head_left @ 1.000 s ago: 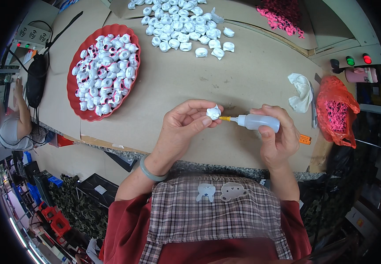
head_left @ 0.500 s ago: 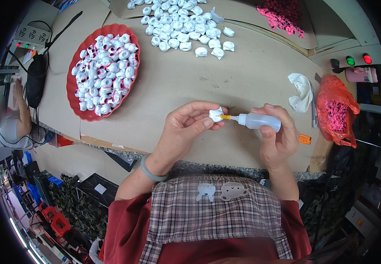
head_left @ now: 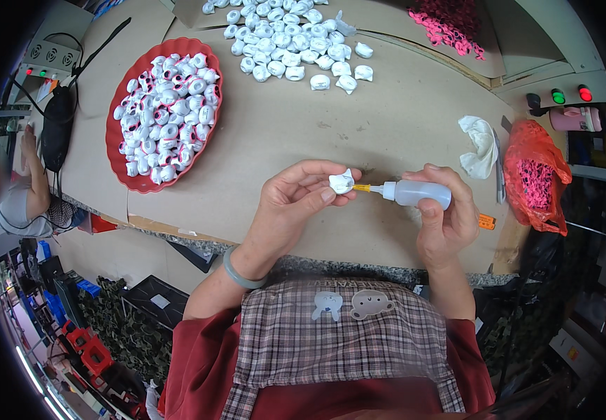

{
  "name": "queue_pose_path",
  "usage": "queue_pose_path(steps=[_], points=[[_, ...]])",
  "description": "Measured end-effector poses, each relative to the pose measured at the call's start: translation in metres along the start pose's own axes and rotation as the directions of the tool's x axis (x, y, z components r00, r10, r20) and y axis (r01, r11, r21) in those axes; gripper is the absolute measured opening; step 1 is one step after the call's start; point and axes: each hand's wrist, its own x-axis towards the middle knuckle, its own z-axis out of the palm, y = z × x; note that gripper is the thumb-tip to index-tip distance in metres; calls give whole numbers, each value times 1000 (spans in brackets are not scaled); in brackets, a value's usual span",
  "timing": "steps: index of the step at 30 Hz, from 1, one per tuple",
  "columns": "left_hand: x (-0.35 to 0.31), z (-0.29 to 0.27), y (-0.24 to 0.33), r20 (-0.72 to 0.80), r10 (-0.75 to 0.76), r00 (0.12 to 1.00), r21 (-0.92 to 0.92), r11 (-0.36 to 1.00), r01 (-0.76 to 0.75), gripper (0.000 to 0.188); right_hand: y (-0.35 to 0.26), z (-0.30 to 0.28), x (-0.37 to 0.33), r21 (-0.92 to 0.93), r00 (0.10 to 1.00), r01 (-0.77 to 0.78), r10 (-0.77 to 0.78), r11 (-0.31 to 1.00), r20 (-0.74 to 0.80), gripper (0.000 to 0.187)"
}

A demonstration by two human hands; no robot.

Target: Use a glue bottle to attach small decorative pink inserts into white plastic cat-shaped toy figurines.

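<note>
No txt legible: dark print on orange pkt (head_left: 486, 221), lettering atop plaid apron (head_left: 341, 339), wht label (head_left: 160, 301) on blk crate (head_left: 143, 291), all too sm./blurred.

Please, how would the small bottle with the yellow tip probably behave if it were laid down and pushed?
Being rounded, the bottle might roll. It looks like translucent plastic, so it is probably light and squeezable. The slender yellow tip may snag easily.

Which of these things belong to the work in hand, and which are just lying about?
Seem part of it:
white piece, in left hand
squeeze bottle, in right hand
red dish of similar pieces
loose white pieces

Apparently just lying about:
white cloth
pink container
</note>
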Motion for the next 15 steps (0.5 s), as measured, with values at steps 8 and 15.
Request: queue_pose_path(steps=[8, 15], points=[[1, -3, -1, -5, 20, 1000, 23, 1000, -20, 26, -1, 1, 0, -6, 999, 6, -5, 1000, 32, 38], [1, -3, -1, -2, 21, 1000, 29, 999, -20, 26, -2, 1, 1, -20, 1000, 8, -7, 1000, 26, 38]])
